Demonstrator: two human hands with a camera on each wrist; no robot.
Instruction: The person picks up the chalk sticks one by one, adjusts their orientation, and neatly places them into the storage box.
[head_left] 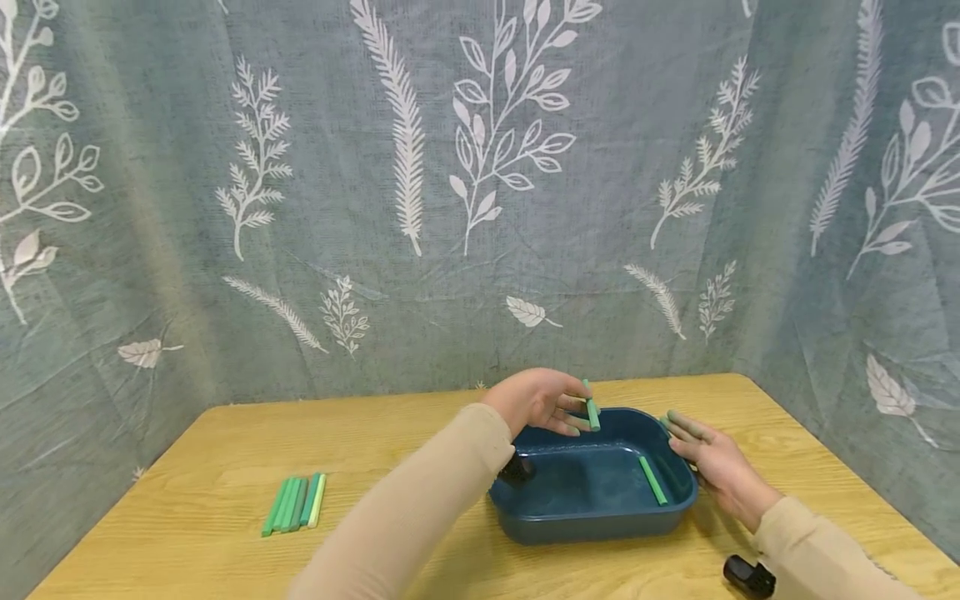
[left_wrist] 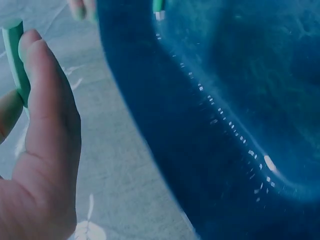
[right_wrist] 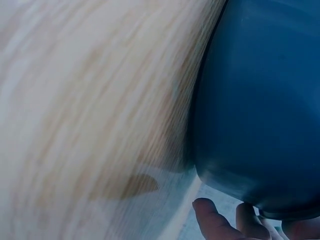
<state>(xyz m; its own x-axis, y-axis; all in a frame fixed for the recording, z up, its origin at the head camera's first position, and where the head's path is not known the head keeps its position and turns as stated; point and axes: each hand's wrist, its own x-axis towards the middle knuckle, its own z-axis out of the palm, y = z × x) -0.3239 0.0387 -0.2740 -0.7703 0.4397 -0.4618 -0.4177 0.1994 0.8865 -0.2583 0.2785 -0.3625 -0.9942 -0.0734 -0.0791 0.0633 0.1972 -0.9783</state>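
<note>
My left hand (head_left: 542,402) is over the back left part of a dark blue plastic basin (head_left: 581,527), pinching a green chalk stick (head_left: 593,414) between thumb and fingers. The left wrist view also shows this chalk stick (left_wrist: 16,60), above the basin rim. Another green chalk stick (head_left: 652,481) lies inside the basin near its right wall. My right hand (head_left: 716,467) is at the basin's right end, its fingers extended beside the rim. In the right wrist view, fingertips (right_wrist: 212,220) show close to the basin's outer wall (right_wrist: 260,115); whether they touch is unclear.
Several green chalk sticks (head_left: 288,506), with a pale yellow-green one (head_left: 317,500) at their right end, lie side by side on the left of the wooden table (head_left: 405,442). A grey-green leaf-patterned curtain (head_left: 337,208) surrounds the back and sides.
</note>
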